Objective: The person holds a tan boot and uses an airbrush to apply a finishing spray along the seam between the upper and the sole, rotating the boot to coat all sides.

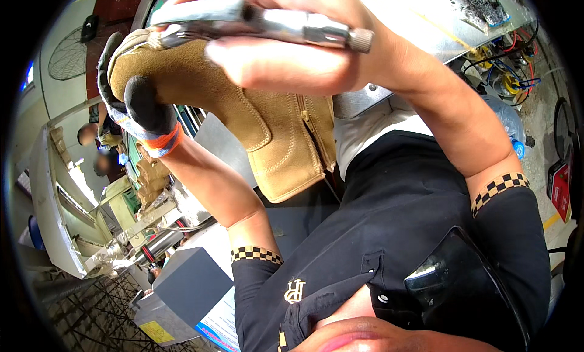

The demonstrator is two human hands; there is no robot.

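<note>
My left hand [149, 112], in a grey knit glove with dark coated fingers and an orange cuff, grips the toe end of a tan suede boot [182, 72]. The boot lies on its side in the air, its zipped shaft hanging toward my lap. Above it, my bare right hand [292, 60] is wrapped round a silver metal spray gun [280, 25] with a knurled knob at its rear. Its brass-coloured tip points left, close to the boot's toe edge. The right hand is somewhat blurred, and part of the boot is hidden behind it.
A pale metal work surface [438, 30] stands beyond my right arm, with hoses and cables [508, 72] beside it. A clear plastic bottle [505, 118] is at the right. More tan boots [152, 179] stand at the left, near a grey box [191, 285]. Other people are farther off.
</note>
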